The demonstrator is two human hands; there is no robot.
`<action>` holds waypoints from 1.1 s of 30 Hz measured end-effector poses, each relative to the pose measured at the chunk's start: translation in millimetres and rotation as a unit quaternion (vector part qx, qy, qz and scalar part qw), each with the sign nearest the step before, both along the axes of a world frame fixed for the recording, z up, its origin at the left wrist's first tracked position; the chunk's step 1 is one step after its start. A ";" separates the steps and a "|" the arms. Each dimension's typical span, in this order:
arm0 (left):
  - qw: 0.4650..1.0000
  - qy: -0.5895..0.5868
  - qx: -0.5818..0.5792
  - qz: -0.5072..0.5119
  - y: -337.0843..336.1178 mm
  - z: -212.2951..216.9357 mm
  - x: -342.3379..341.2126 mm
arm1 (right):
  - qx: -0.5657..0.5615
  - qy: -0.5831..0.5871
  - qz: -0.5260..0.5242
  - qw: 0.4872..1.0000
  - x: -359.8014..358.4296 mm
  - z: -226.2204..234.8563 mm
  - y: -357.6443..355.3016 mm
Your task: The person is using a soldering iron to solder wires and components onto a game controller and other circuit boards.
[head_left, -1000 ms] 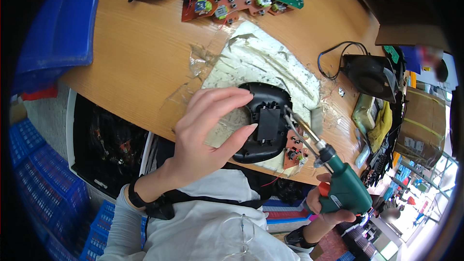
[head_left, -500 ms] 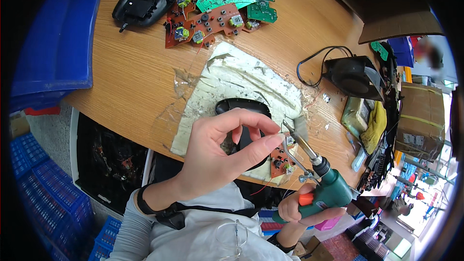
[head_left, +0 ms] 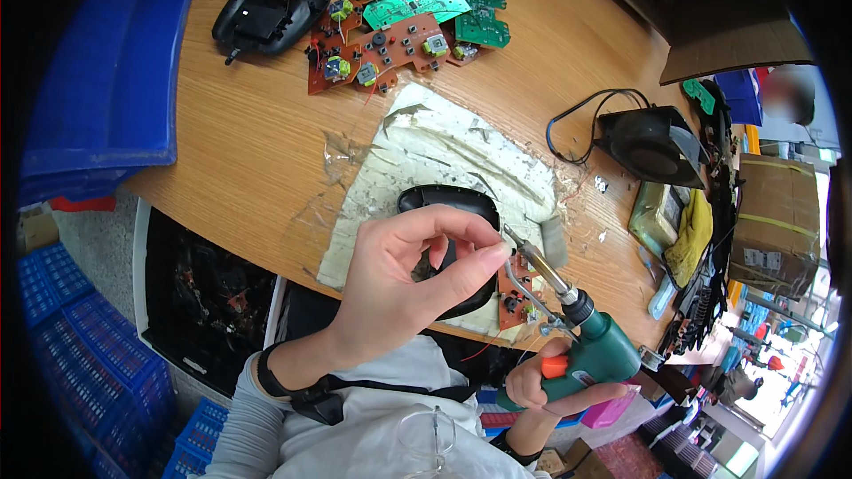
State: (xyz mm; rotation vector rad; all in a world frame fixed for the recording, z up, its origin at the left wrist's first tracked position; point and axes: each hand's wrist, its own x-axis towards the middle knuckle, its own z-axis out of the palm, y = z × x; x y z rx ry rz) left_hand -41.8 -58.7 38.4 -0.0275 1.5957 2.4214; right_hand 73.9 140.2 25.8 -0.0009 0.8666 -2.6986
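My right hand (head_left: 538, 383) is wrapped round the handle of a green soldering gun (head_left: 603, 348) with an orange trigger. Its metal barrel points up and left, and a thin bent feed tube runs alongside. My left hand (head_left: 390, 288) pinches thumb and forefinger together right at the gun's tip; whatever lies between them is too small to make out. Behind and below that hand lies a black controller shell (head_left: 453, 199), partly hidden by the fingers. A small brown circuit board (head_left: 512, 309) rests by the shell, under the barrel. Both lie on a stained white cloth (head_left: 368, 208).
Several brown and green circuit boards (head_left: 404, 40) are piled at the back, beside another black controller shell (head_left: 266, 18). A blue bin (head_left: 98, 62) stands at the left. To the right are a black fan (head_left: 652, 144) with a cable and a yellow cloth (head_left: 690, 244).
The soldering gun has shifted slightly left and down, bringing its tip up to my left fingertips. My left hand has moved only a little, its pinch kept. The view has shifted slightly.
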 end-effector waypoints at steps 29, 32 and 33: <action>0.982 -0.094 0.069 -0.145 48.7 16.9 43.8 | 0.551 0.129 -0.169 0.807 -33.7 55.9 6.5; 0.966 -0.161 0.104 -0.175 52.2 14.0 42.5 | 0.516 0.050 -0.225 0.825 -42.3 39.5 17.8; 0.961 -0.177 0.108 -0.183 52.5 13.5 42.3 | 0.512 0.044 -0.230 0.827 -48.8 41.1 18.6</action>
